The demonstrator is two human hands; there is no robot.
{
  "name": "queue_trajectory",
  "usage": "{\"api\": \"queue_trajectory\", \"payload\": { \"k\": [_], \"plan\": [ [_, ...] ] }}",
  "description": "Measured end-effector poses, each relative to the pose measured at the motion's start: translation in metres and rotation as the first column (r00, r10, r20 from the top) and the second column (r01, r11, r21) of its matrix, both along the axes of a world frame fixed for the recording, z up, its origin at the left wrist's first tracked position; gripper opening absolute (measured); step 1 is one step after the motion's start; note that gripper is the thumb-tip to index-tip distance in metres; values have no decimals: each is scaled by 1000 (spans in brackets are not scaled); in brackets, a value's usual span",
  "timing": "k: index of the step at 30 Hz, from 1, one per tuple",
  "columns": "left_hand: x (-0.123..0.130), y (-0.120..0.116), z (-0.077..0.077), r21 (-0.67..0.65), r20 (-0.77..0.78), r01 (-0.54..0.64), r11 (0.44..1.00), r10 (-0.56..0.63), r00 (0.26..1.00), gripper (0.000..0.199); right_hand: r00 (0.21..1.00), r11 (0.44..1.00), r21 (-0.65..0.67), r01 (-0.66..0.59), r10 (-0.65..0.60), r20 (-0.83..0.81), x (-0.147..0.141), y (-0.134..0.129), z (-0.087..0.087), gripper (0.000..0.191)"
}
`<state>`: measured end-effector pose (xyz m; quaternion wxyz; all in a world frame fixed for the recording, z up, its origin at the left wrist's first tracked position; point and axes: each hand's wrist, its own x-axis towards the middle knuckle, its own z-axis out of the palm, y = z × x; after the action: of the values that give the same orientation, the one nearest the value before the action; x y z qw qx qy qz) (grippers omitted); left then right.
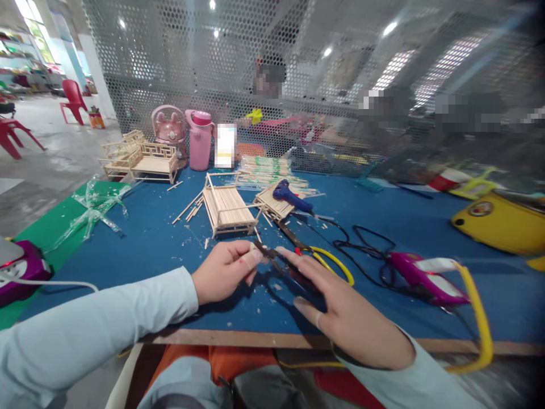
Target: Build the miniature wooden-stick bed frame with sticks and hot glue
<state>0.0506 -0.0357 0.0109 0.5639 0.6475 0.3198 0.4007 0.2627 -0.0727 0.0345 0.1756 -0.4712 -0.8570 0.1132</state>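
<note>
My left hand (227, 270) is closed in a pinch near the table's front edge; what it holds is too small to make out. Dark pliers or cutters (276, 261) reach from my right hand (340, 304) to the left fingertips, and the right fingers lie along them. Just beyond the hands stands a small frame of wooden sticks (230, 207) with a slatted bed and rails. To its right a blue glue gun (292, 197) rests on a slatted stick panel (272, 203). Scissors with yellow handles (334, 264) lie beside my right hand.
Finished stick pieces (153, 162), a pink bottle (200, 142) and bundled sticks (266, 167) stand or lie at the back before a perforated metal screen (170, 62). On the right are a purple power strip (430, 278), black cables and a yellow bag (502, 221). Clear plastic wrap (96, 207) lies left.
</note>
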Motion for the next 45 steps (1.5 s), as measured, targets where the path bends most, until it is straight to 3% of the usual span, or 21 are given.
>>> {"api": "queue_trajectory", "payload": {
  "k": [8,12,17,20,22,24,27,29,30,32,35,39,42,45],
  "plan": [
    [-3,-2,5,67,10,-3,998,3,1000,26,996,996,57,62,-58,-66,-6,7,-13,69],
    [-2,-1,1,71,-129,-26,997,35,991,31,998,998,40,40,-38,-44,-10,10,-17,64],
    [2,-2,-3,42,-252,-108,993,115,961,38,996,959,279,47,-66,59,-12,14,-28,66],
    [5,-1,-6,-89,-270,-151,984,122,955,42,971,906,413,95,-176,163,-15,18,-28,65],
    [6,1,-8,-169,-271,-165,972,115,956,44,954,892,436,116,-223,203,-16,20,-27,64],
    [6,4,-8,-133,-252,-137,982,100,962,42,970,923,361,132,-195,143,-15,20,-24,65],
    [3,4,-6,-1,-213,-72,997,70,974,41,994,997,12,81,-80,-78,-9,19,-19,66],
    [2,1,-5,36,-217,-48,998,55,975,42,978,972,-231,33,-79,-194,-1,21,-15,66],
    [1,-1,-5,44,-227,-46,998,55,972,41,973,955,-290,56,-117,-199,2,22,-13,67],
    [1,-5,-5,75,-248,-58,996,75,966,33,968,945,-254,205,-234,-89,7,27,-9,70],
    [2,-8,-7,180,-256,-84,980,129,958,27,889,907,-23,420,-407,209,6,33,-6,75],
    [2,-4,-8,327,-315,-87,941,196,929,35,795,882,76,465,-454,402,5,38,-7,75],
    [1,-1,-10,351,-414,-29,936,183,892,36,756,866,103,490,-481,443,14,40,-9,69],
    [0,-1,-12,337,-411,11,942,137,901,33,668,804,133,580,-563,487,30,45,-14,63]
  ]
}}
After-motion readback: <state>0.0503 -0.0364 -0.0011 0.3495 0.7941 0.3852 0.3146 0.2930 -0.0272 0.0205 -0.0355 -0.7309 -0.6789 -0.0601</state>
